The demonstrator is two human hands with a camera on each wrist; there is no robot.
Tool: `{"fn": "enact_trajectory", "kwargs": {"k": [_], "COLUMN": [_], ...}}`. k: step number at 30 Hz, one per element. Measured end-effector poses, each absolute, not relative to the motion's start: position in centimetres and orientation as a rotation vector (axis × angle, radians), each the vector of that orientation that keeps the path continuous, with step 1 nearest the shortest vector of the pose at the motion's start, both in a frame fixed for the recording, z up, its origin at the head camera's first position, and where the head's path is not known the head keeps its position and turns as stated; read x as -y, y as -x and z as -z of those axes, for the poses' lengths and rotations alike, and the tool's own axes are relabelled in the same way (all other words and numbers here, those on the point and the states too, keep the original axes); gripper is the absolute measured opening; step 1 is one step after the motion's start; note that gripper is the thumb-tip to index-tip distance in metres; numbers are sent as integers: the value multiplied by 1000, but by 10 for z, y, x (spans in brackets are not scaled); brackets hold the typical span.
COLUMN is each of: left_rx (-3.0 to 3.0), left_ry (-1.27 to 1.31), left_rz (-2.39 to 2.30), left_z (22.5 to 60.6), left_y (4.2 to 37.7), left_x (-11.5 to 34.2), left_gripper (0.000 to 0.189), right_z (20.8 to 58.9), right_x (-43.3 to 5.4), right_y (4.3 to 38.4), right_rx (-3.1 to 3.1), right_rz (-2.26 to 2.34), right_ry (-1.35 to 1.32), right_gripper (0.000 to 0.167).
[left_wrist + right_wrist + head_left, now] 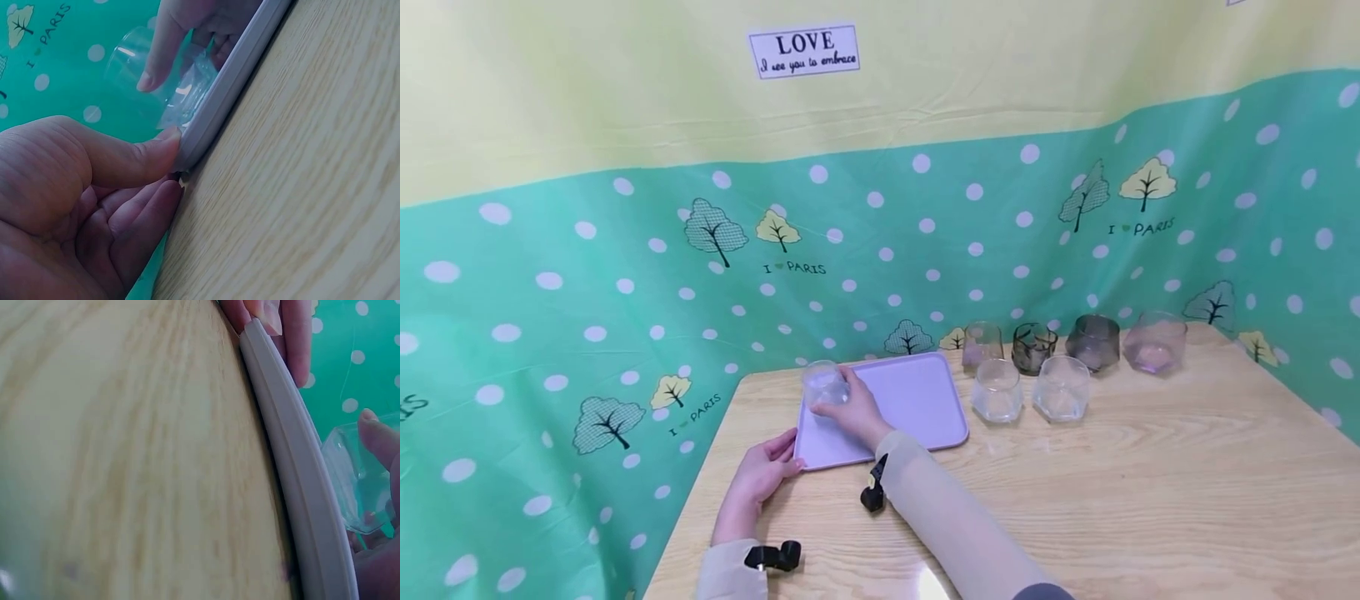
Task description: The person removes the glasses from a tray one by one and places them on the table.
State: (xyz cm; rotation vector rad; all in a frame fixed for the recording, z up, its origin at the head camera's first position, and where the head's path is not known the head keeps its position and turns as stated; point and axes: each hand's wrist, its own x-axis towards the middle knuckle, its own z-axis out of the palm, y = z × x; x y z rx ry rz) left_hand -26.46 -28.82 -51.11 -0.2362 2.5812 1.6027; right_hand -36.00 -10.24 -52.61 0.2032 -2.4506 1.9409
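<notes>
A clear glass cup (824,382) stands at the left end of a lavender tray (910,400). My right hand (856,408) grips this cup from its right side, thumb in front; the right wrist view shows the cup (350,481) beyond the tray's rim. At the tray's near left corner, my left hand (763,469) pinches the rim. In the left wrist view the left thumb (147,159) lies on top of the tray edge (215,106) and the fingers are below it.
Right of the tray stand two clear glasses (997,392), (1062,389). Behind them is a row of tinted glasses: a pinkish one (982,346), two dark ones (1033,348), (1093,342) and a wide pinkish one (1156,343). A green curtain (850,275) borders the wooden table (1112,492).
</notes>
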Motion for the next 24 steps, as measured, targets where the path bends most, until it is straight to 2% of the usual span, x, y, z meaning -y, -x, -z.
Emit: {"fn": "enact_trajectory", "kwargs": {"k": [7,15,24], "left_rx": [-2591,-2598,-2571], "left_ry": [234,224,223], "left_rz": [-1575,-1559,-1572], "left_z": [508,509,509], "left_y": [264,263,264], "left_x": [286,285,288], "left_gripper": [68,68,70], "right_z": [527,517,515], "right_x": [93,70,47], "right_y": [356,331,315], "right_rx": [2421,2204,2219], "right_rz": [-2037,-2339,-2363], "right_ry": [-169,-84,-80], "right_gripper": [98,93,94]}}
